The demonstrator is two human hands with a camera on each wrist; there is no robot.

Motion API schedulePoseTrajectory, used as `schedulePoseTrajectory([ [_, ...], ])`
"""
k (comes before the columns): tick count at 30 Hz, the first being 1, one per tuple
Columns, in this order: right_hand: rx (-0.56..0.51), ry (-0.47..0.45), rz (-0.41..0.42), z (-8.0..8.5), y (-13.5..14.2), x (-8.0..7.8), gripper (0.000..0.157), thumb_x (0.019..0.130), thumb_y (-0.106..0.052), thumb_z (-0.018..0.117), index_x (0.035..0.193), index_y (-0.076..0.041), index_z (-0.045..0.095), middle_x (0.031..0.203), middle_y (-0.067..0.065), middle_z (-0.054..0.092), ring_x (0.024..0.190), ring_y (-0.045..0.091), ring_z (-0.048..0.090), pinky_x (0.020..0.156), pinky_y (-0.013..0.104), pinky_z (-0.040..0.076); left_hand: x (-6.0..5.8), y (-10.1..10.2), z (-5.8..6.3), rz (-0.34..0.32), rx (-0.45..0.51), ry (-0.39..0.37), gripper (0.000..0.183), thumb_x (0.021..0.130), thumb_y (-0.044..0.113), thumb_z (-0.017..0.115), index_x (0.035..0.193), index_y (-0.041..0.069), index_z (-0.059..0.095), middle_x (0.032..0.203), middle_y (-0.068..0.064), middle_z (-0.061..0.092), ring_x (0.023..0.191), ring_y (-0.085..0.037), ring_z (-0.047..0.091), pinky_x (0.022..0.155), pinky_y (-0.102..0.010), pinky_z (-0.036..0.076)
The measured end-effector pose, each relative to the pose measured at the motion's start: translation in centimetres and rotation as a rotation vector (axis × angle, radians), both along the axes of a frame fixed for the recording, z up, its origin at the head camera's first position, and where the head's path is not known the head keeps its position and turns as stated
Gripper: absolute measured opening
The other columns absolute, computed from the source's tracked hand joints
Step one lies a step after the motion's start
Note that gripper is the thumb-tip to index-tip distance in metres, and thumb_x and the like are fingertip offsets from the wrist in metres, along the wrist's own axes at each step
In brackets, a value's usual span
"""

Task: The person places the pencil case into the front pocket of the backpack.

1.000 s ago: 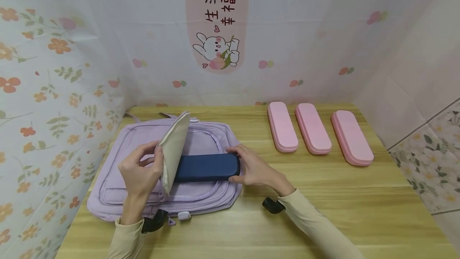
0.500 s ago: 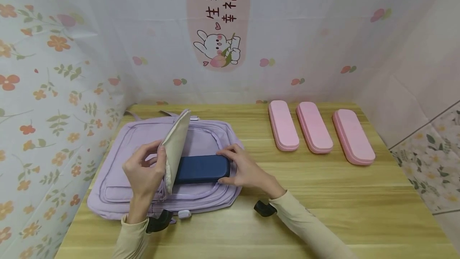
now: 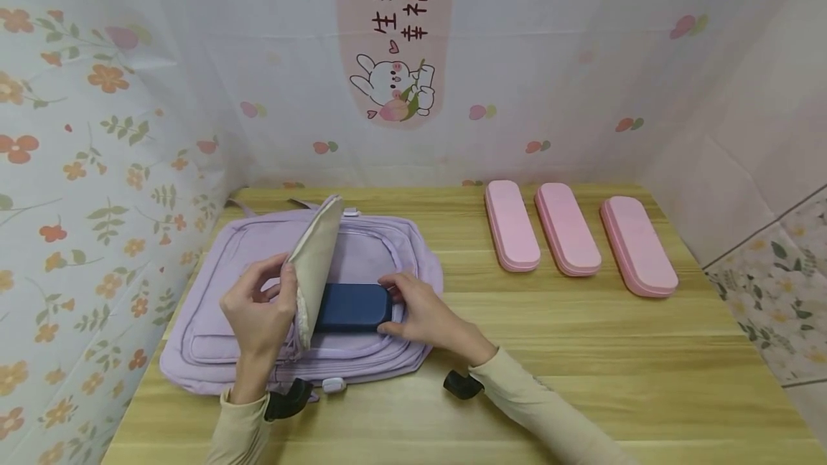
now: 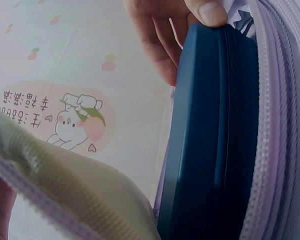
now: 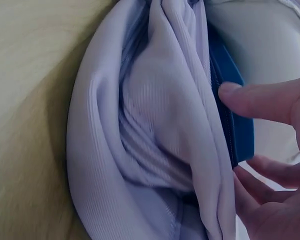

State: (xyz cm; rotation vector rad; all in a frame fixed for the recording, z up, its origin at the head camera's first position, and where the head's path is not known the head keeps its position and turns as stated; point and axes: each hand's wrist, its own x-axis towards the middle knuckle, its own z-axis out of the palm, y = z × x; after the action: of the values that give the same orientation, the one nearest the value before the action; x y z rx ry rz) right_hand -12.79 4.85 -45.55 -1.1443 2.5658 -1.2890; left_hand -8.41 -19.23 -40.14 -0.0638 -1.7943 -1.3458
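A lilac backpack (image 3: 220, 293) lies flat on the table with its front pocket unzipped. My left hand (image 3: 261, 303) pinches the edge of the raised pocket flap (image 3: 318, 257), whose cream lining faces right. Under that flap lies part of a navy blue zippered case (image 3: 355, 307); its left end is hidden. With thumb and fingers my right hand (image 3: 423, 314) grips the case's right end. In the left wrist view the blue case (image 4: 205, 125) stands between the lining and the pocket's zip edge. The right wrist view shows the thumb on the case's side (image 5: 242, 130).
Three pink cases, a left one (image 3: 512, 224), a middle one (image 3: 567, 228) and a right one (image 3: 638, 246), lie at the back right of the wooden table (image 3: 549, 350). A patterned cloth wall (image 3: 291, 92) rises behind the table.
My right hand has slid the blue case leftward, so less of it shows beyond the flap. My left hand still holds the flap up, having shifted slightly right.
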Motion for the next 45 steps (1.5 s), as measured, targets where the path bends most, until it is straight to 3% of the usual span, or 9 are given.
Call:
schedulePoseTrajectory([
  [9, -0.034, -0.069, -0.004, 0.1, -1.3, 0.3, 0.056, 0.079, -0.001, 0.081, 0.127, 0.007, 0.055, 0.121, 0.020, 0.066, 0.104, 0.028, 0.070, 0.094, 0.031, 0.060, -0.1, 0.2, 0.0, -0.012, 0.033, 0.003, 0.014, 0.084, -0.010, 0.067, 0.094, -0.008, 0.076, 0.088, 0.015, 0.072, 0.077, 0.000, 0.070, 0.066, -0.012, 0.059],
  [16, -0.068, -0.103, -0.031, 0.0, -2.3, 0.5, 0.052, 0.079, 0.004, 0.080, 0.124, 0.009, 0.056, 0.119, 0.023, 0.067, 0.107, 0.031, 0.070, 0.095, 0.033, 0.060, -0.1, 0.5, -0.1, -0.024, 0.064, 0.022, 0.015, 0.083, -0.011, 0.066, 0.094, -0.009, 0.076, 0.088, 0.012, 0.073, 0.076, -0.001, 0.070, 0.065, -0.011, 0.059],
  [23, -0.045, -0.010, -0.082, -0.1, -2.8, 0.8, 0.051, 0.077, 0.000, 0.082, 0.122, 0.008, 0.060, 0.118, 0.020, 0.068, 0.106, 0.029, 0.070, 0.096, 0.029, 0.059, -0.3, 1.0, -0.3, -0.039, 0.077, 0.014, 0.016, 0.083, -0.013, 0.065, 0.096, -0.011, 0.074, 0.090, 0.014, 0.073, 0.077, -0.001, 0.070, 0.065, -0.012, 0.059],
  [28, -0.017, 0.010, -0.067, -0.2, -3.1, 0.7, 0.047, 0.082, -0.003, 0.080, 0.124, 0.005, 0.061, 0.120, 0.017, 0.068, 0.107, 0.026, 0.070, 0.097, 0.029, 0.058, -0.1, 0.8, -0.2, -0.022, 0.070, 0.008, 0.015, 0.083, -0.012, 0.066, 0.095, -0.012, 0.074, 0.090, 0.014, 0.073, 0.078, 0.000, 0.070, 0.066, -0.011, 0.058],
  [35, -0.055, 0.049, -0.035, 0.0, -1.8, 0.1, 0.044, 0.085, -0.004, 0.076, 0.125, 0.006, 0.061, 0.121, 0.019, 0.068, 0.106, 0.029, 0.070, 0.095, 0.033, 0.059, 0.1, 0.5, -0.3, -0.020, 0.067, -0.011, 0.015, 0.084, -0.011, 0.066, 0.096, -0.010, 0.075, 0.090, 0.014, 0.073, 0.078, -0.001, 0.070, 0.066, -0.012, 0.059],
  [40, -0.060, 0.138, -0.093, 0.4, -0.4, -0.7, 0.046, 0.085, -0.006, 0.076, 0.127, 0.004, 0.061, 0.122, 0.017, 0.069, 0.107, 0.029, 0.069, 0.092, 0.034, 0.060, 0.0, 0.4, -0.4, -0.021, 0.063, -0.013, 0.015, 0.084, -0.011, 0.066, 0.096, -0.010, 0.075, 0.091, 0.013, 0.073, 0.078, -0.001, 0.070, 0.066, -0.012, 0.059],
  [45, -0.063, 0.166, -0.158, 0.5, 0.8, -1.3, 0.049, 0.086, -0.009, 0.075, 0.130, 0.005, 0.059, 0.124, 0.019, 0.067, 0.112, 0.030, 0.066, 0.096, 0.040, 0.058, 0.1, 0.1, -0.5, -0.020, 0.056, -0.026, 0.015, 0.083, -0.012, 0.066, 0.096, -0.010, 0.075, 0.091, 0.014, 0.073, 0.076, 0.000, 0.070, 0.066, -0.012, 0.059],
])
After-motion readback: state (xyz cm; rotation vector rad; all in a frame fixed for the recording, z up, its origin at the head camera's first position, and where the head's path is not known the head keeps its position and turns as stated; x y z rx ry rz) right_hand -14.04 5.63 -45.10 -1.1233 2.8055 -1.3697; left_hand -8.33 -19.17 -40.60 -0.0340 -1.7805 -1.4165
